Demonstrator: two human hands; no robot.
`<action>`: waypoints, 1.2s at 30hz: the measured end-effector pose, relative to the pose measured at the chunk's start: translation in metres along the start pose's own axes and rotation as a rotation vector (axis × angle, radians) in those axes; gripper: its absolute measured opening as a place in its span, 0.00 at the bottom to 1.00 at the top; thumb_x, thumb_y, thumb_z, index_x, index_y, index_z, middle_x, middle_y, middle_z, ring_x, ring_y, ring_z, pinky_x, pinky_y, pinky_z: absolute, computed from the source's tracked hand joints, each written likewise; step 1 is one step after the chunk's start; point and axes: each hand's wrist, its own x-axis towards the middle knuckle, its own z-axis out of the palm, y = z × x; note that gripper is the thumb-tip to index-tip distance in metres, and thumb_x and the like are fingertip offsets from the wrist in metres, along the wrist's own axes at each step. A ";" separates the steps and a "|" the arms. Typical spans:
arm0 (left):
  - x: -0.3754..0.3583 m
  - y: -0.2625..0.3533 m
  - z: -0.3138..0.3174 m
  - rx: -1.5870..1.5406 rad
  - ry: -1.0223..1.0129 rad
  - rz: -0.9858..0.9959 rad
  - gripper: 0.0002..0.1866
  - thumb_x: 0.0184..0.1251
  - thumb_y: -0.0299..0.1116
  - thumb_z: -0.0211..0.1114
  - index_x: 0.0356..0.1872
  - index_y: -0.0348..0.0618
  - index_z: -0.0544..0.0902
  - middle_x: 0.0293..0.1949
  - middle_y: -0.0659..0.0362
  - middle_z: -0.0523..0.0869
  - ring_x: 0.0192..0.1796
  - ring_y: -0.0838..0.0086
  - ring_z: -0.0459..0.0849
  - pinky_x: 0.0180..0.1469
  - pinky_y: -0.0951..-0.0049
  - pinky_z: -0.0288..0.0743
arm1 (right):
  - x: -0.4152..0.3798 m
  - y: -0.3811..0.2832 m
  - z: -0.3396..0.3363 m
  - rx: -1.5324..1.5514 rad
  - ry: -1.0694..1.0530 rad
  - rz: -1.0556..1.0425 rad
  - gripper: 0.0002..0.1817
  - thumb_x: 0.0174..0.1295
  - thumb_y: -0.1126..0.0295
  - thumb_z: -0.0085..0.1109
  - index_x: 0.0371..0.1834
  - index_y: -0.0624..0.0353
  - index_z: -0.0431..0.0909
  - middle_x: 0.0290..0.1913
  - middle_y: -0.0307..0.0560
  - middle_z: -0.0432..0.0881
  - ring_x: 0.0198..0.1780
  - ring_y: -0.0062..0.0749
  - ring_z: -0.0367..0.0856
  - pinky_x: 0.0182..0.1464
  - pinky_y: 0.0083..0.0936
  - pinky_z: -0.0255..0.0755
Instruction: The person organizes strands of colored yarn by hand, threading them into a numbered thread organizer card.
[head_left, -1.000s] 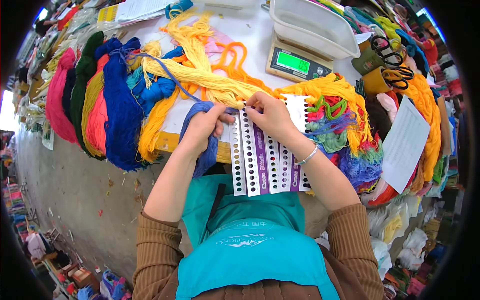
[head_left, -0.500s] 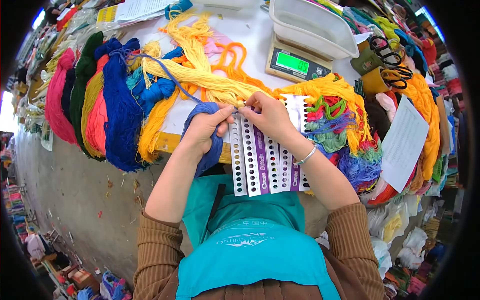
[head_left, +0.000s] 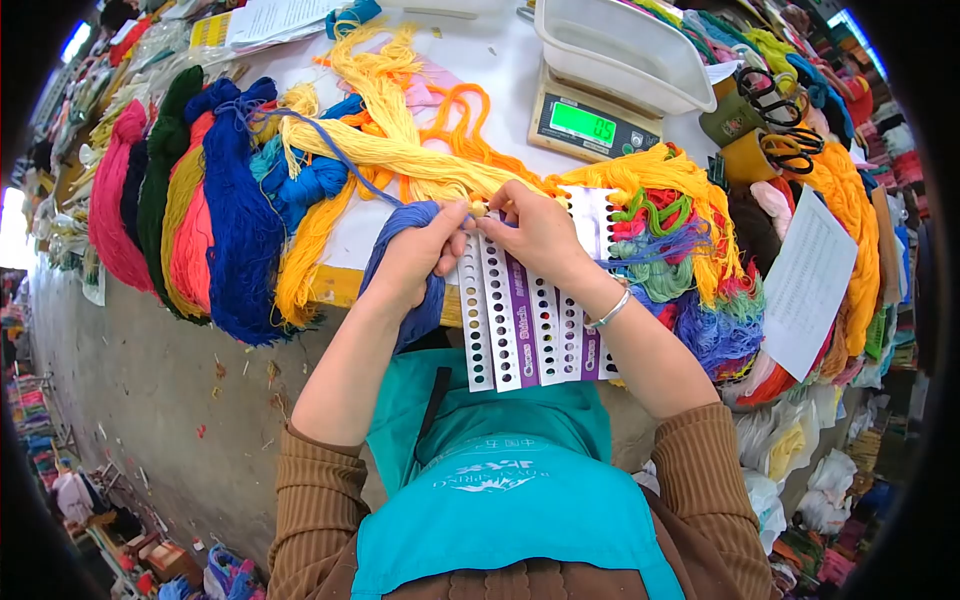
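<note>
Head view shows a worker seated at a table edge, threading yarn into punched cards. Taking the white cards (head_left: 530, 310) as the landmark and going left to right: far to their left, hanks of pink, green and dark blue yarn (head_left: 235, 220) hang over the table edge. Just left of the cards, the left hand (head_left: 415, 255) is closed around a bundle of periwinkle yarn (head_left: 405, 275) that droops below the fist, its fingertips pinching a strand at the cards' top edge. The right hand (head_left: 540, 235) lies on the cards' upper part, fingers curled narrow, meeting the left at one hole. Above the cards lie yellow hanks (head_left: 400, 155) and a scale (head_left: 590, 125); to their right, a heap of mixed threads (head_left: 690, 270).

The step in hand looks like feeding the periwinkle strand through a hole. The next move probably calls for a firm pinch, a pull through and a knot, with the cards pinned flat.
</note>
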 end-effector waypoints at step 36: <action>0.020 0.010 0.022 0.503 -0.064 0.034 0.11 0.68 0.36 0.58 0.32 0.39 0.80 0.21 0.62 0.77 0.18 0.78 0.72 0.21 0.75 0.63 | 0.011 0.028 0.000 0.610 -0.182 0.019 0.20 0.70 0.57 0.57 0.51 0.63 0.74 0.20 0.38 0.79 0.21 0.17 0.75 0.26 0.17 0.68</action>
